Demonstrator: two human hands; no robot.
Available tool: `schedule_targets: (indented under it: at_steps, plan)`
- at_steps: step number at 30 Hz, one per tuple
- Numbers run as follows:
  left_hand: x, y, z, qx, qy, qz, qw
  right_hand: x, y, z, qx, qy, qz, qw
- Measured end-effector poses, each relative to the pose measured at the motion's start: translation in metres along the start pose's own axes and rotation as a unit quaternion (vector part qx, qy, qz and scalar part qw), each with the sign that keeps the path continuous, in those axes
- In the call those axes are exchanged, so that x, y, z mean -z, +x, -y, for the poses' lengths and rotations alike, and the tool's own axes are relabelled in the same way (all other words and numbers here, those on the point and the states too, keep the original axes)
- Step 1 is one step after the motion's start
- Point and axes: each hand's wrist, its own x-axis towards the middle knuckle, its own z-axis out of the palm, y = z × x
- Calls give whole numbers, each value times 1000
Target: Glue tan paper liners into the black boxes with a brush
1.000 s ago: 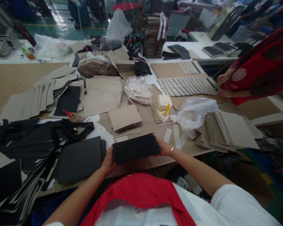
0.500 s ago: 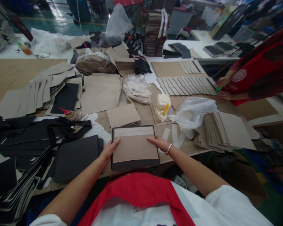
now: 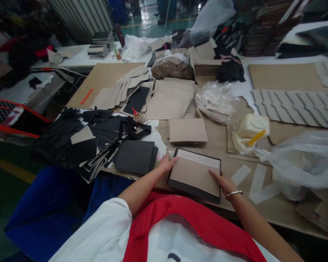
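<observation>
A black-edged panel (image 3: 194, 176) with a brown cardboard sheet and a pale strip on its upper face lies at the table's near edge, turned slightly. My left hand (image 3: 168, 163) grips its left edge, thumb on top and fingers hidden below. On the opposite side, my right hand (image 3: 223, 182) holds the right edge, its thumb resting on the cardboard. Left of the panel is a stack of black panels (image 3: 135, 157). Just beyond it sits a small stack of brown cardboard sheets (image 3: 188, 131).
A white plastic container (image 3: 253, 125) with a yellow handle and a clear plastic bag (image 3: 306, 160) stand to the right. Near white strips (image 3: 258, 182) lies brown paper. Black strapped pieces (image 3: 104, 125), a red-tipped bottle (image 3: 137, 115) and grey sheets (image 3: 171, 98) spread leftward. A blue bin (image 3: 46, 214) is below.
My view has turned left, so the table things sit further right and the co-worker is out of frame. Both hands keep hold of the panel, which now appears more tilted.
</observation>
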Motion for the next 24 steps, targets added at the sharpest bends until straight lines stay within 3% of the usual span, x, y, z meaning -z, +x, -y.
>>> schedule_targets:
  at_steps: [3,5,7,10,14,17,21,24]
  plan:
    - [42,-11,26,-67,227,-160,958,11,-8,7,129,-131,-164,969]
    - [66,-23,48,-31,324,-203,923,11,-22,18,247,-148,-217,933]
    - [77,-35,67,31,383,-181,905,2,-38,33,373,-135,-206,895]
    - [72,-45,83,81,432,-152,885,-30,-62,59,468,-101,-89,873]
    - [68,-47,82,78,447,-172,874,-96,-80,82,435,-106,139,883]
    - [92,-42,79,38,451,-132,882,-150,-81,90,365,-141,254,884]
    - [140,-12,77,-56,471,-80,877,-221,-62,103,279,-170,254,910]
    - [169,28,73,-143,498,-25,855,-269,-36,118,237,-183,154,941]
